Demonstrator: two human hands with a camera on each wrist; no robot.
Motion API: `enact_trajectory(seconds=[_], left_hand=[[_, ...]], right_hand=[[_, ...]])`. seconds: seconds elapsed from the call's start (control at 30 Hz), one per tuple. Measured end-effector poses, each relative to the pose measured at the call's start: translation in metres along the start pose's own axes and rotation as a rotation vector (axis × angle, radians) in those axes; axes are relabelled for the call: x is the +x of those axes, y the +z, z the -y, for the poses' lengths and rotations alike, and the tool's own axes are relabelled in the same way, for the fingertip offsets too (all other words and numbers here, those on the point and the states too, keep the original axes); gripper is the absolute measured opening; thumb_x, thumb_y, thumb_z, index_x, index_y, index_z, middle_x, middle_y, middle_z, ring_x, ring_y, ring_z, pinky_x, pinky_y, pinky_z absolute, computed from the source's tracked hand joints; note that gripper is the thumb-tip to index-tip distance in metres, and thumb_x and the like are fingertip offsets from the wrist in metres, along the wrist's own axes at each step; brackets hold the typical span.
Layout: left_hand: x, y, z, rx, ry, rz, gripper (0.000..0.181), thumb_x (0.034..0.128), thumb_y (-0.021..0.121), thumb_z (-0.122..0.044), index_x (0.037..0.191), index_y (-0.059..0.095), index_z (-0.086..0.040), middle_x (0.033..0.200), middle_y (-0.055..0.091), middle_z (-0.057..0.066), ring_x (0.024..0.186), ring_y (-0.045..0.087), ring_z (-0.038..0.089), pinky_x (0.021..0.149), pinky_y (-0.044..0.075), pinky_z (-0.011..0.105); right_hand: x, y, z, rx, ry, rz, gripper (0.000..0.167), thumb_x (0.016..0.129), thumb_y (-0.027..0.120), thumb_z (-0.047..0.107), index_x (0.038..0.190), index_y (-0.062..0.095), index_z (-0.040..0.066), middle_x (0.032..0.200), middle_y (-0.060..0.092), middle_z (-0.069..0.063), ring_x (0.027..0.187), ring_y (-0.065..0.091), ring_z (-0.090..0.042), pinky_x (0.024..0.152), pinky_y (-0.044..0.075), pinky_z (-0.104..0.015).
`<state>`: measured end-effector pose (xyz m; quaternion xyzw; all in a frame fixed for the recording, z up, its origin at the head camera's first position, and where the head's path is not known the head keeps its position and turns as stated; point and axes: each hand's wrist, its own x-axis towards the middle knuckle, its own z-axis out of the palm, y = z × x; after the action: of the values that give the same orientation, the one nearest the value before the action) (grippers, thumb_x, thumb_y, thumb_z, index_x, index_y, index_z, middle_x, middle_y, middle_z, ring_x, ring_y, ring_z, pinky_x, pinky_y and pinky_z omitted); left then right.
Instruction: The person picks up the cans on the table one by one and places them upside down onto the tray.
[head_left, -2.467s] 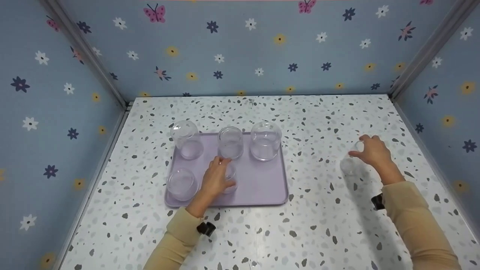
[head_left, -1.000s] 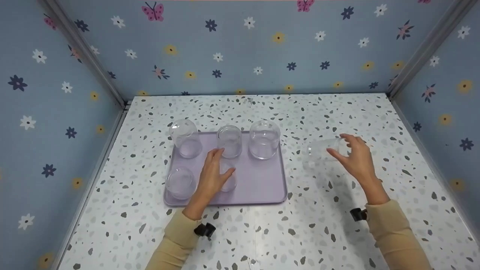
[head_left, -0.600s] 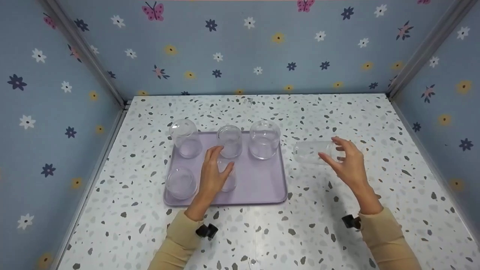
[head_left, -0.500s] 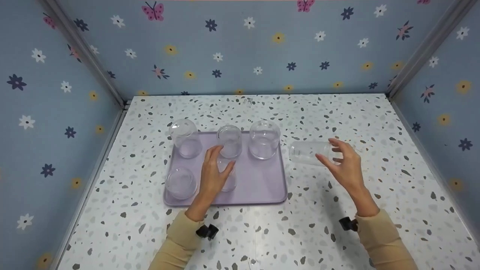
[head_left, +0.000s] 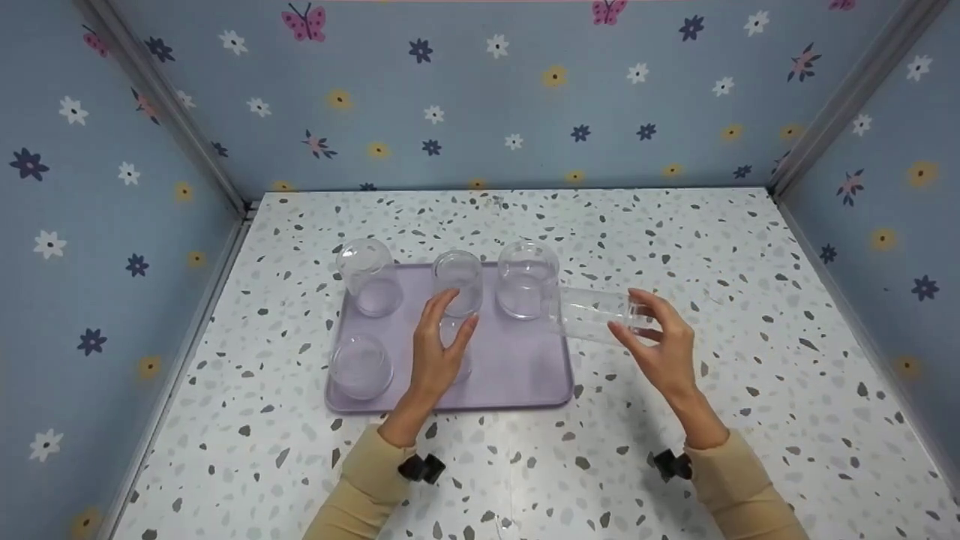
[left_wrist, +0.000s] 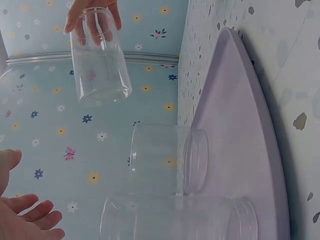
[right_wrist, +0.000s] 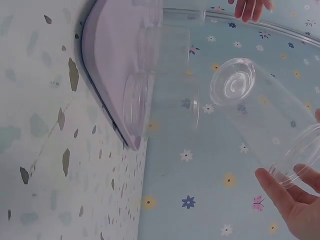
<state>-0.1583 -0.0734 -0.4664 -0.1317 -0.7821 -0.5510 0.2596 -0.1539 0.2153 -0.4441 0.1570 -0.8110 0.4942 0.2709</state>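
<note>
My right hand (head_left: 664, 349) grips a clear jar (head_left: 592, 313) by its rim end. The jar lies nearly sideways in the air, its base toward the tray and over the right edge of it. In the right wrist view, thumb and fingers hold around the jar's (right_wrist: 270, 117) mouth. My left hand (head_left: 439, 356) hovers over the lilac tray (head_left: 517, 375), fingers spread and holding nothing, as the left wrist view shows too. Beneath and partly behind that hand stands a clear jar (head_left: 460, 369), half hidden.
Several other clear jars stand on the tray: one at front left (head_left: 362, 367), a tall one at back left (head_left: 366, 274), one at back middle (head_left: 457, 281) and a wide one at back right (head_left: 527, 281). The speckled table (head_left: 750, 300) is enclosed by flowered walls.
My right hand has brought the jar from the table's right side leftward to the tray, tipping it sideways. My left hand has let go of the front middle jar and lifted off it.
</note>
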Motion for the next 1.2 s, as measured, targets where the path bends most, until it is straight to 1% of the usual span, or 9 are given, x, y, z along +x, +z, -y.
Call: enact_trajectory(seconds=[0.17,0.23,0.37,0.57,0.7,0.8,0.93,1.07,1.2], left_hand=[[-0.002,0.004,-0.002,-0.047,0.019,0.008,0.038,0.0848,0.058,-0.009,0.119,0.05,0.005,0.118,0.051,0.016,0.114,0.043,0.026,0.096,0.032,0.04],[-0.002,0.006,-0.004,-0.062,0.02,0.022,0.038,0.0854,0.057,-0.009,0.12,0.048,0.005,0.119,0.05,0.017,0.114,0.043,0.025,0.094,0.033,0.04],[-0.005,0.011,-0.006,-0.106,0.005,0.058,0.042,0.0861,0.056,-0.008,0.124,0.044,0.005,0.121,0.049,0.016,0.115,0.043,0.024,0.093,0.035,0.039],[-0.01,0.019,-0.011,-0.18,-0.03,0.11,0.047,0.0842,0.056,0.0,0.127,0.039,0.006,0.124,0.045,0.02,0.116,0.041,0.029,0.093,0.035,0.043],[-0.009,0.018,-0.031,-0.218,-0.056,0.149,0.047,0.083,0.054,0.003,0.127,0.038,0.01,0.125,0.042,0.024,0.116,0.039,0.035,0.093,0.035,0.045],[-0.009,0.016,-0.044,-0.241,-0.083,0.18,0.048,0.0833,0.054,0.001,0.127,0.037,0.01,0.127,0.04,0.025,0.117,0.038,0.034,0.094,0.034,0.044],[-0.011,0.017,-0.047,-0.265,-0.094,0.214,0.051,0.0828,0.055,-0.003,0.129,0.037,0.006,0.128,0.038,0.024,0.117,0.038,0.03,0.094,0.034,0.044],[-0.011,0.018,-0.047,-0.296,-0.079,0.231,0.053,0.0805,0.057,-0.003,0.129,0.038,0.006,0.128,0.037,0.026,0.117,0.037,0.035,0.092,0.035,0.046],[-0.011,0.021,-0.047,-0.326,-0.057,0.225,0.054,0.0778,0.059,-0.001,0.127,0.038,0.009,0.126,0.038,0.026,0.113,0.039,0.039,0.088,0.037,0.05]], right_hand=[[-0.002,0.006,0.019,0.09,0.02,0.016,0.041,0.072,0.068,-0.006,0.11,0.055,-0.01,0.1,0.058,-0.018,0.086,0.059,-0.024,0.061,0.05,-0.02],[-0.003,0.009,0.021,0.14,0.047,0.03,0.04,0.073,0.066,-0.007,0.111,0.054,-0.011,0.101,0.058,-0.019,0.085,0.058,-0.025,0.061,0.05,-0.02],[-0.005,0.016,0.021,0.251,0.111,0.059,0.038,0.076,0.063,-0.007,0.111,0.051,-0.013,0.101,0.056,-0.025,0.086,0.058,-0.018,0.062,0.051,-0.022],[-0.008,0.024,0.02,0.355,0.207,0.101,0.035,0.079,0.06,-0.006,0.112,0.05,-0.015,0.101,0.053,-0.03,0.086,0.059,-0.022,0.064,0.052,-0.028],[-0.011,0.028,0.013,0.412,0.272,0.134,0.034,0.082,0.058,-0.004,0.115,0.05,-0.01,0.103,0.053,-0.028,0.088,0.059,-0.024,0.065,0.052,-0.033],[-0.014,0.03,0.003,0.473,0.283,0.155,0.034,0.084,0.055,-0.002,0.117,0.049,-0.009,0.104,0.052,-0.029,0.089,0.059,-0.026,0.066,0.051,-0.04],[-0.015,0.033,-0.002,0.542,0.272,0.183,0.033,0.086,0.052,-0.001,0.117,0.047,-0.01,0.104,0.05,-0.033,0.089,0.059,-0.025,0.066,0.05,-0.043],[-0.014,0.034,-0.001,0.587,0.272,0.206,0.032,0.087,0.05,-0.002,0.118,0.046,-0.011,0.104,0.053,-0.028,0.09,0.06,-0.026,0.065,0.051,-0.039],[-0.013,0.037,0.0,0.626,0.288,0.225,0.032,0.088,0.048,-0.001,0.118,0.046,-0.01,0.104,0.054,-0.026,0.09,0.059,-0.028,0.065,0.051,-0.041]])
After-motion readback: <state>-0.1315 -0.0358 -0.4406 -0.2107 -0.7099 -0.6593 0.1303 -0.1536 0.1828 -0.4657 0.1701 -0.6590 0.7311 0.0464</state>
